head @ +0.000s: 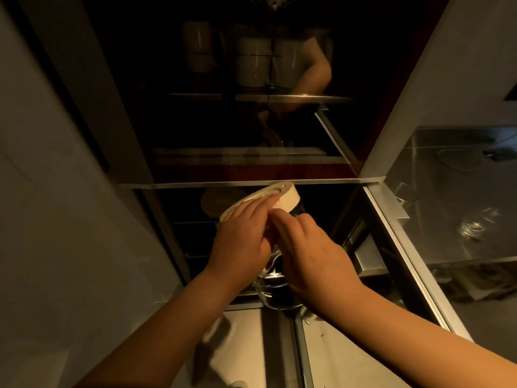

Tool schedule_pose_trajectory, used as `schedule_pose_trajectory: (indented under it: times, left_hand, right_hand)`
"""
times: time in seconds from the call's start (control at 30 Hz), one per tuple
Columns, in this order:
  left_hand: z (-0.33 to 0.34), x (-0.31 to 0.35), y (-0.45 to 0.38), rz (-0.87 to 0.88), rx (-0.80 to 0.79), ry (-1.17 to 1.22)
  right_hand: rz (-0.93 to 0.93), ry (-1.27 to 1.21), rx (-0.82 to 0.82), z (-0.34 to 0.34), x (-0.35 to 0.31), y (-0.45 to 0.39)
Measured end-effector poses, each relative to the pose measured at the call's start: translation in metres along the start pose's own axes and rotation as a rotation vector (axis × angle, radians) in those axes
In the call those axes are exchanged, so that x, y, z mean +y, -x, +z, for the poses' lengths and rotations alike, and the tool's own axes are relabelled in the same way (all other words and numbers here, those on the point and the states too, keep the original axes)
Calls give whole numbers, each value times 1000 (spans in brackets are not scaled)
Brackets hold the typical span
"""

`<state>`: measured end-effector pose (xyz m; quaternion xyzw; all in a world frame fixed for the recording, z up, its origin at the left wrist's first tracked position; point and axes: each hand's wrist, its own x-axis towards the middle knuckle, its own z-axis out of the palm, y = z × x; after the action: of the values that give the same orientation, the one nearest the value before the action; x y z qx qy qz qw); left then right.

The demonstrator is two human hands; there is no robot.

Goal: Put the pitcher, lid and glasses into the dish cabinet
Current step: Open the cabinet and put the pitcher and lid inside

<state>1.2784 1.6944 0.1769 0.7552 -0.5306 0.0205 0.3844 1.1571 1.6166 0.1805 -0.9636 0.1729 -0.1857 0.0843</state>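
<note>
The glass pitcher [275, 289] sits at the open front of the dish cabinet [251, 184], its cream lid [268, 198] tilted on top. The left hand [242, 236] lies flat on the lid; the right hand [313, 256] wraps the pitcher's side, its grip partly closed. Above the pitcher, mugs [253, 61] stand behind dark glass.

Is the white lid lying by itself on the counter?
No, the lid sits tilted on top of the glass pitcher at the cabinet opening, with the left hand resting on it and the right hand beside it.
</note>
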Motion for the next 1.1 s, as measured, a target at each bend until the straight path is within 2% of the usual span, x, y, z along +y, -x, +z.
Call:
schedule_pose_trajectory:
  times: [0.17,0.33,0.6,1.1]
  left_hand:
    - [6,-9,-5,127,-51,-31]
    - [14,-16,-9,329,-114,-122]
    - [38,-33,-12,538,-138,-210]
    - [80,-45,-26,582,-197,-251]
  right_hand:
    - [31,-50,57,11,1,8]
    - [133,-367,327,44,4,26]
    - [190,-441,537,98,17,30]
    - [135,-421,623,141,64,25]
